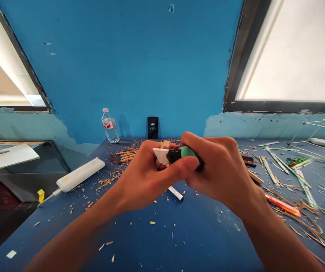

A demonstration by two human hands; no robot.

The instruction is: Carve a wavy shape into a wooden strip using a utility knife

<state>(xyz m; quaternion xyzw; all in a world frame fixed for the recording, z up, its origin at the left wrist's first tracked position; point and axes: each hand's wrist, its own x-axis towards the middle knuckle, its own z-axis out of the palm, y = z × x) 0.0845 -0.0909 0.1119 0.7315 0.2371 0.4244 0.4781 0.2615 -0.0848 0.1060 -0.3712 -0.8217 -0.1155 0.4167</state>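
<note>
Over the middle of the blue table, my right hand (217, 166) grips a knife (187, 152) with a green and black handle; its pale, slanted blade points left. Wrapped in the fingers of my left hand (145, 181) is a small piece of wood (165, 144), mostly hidden behind the fingers and blade. My left thumb reaches across and presses against the knife near its handle. The blade lies against or just in front of the wood; the exact contact cannot be made out. Below the hands, a white marker (176, 193) with a black cap lies on the table (162, 241).
Wood shavings are scattered about. A white power strip (80, 174), a water bottle (110, 126) and a pile of thin wooden pieces (127, 154) are leftward. A phone (152, 127) leans on the wall. Rightward lie an orange cutter (283, 205), strips and a stick frame (316, 136).
</note>
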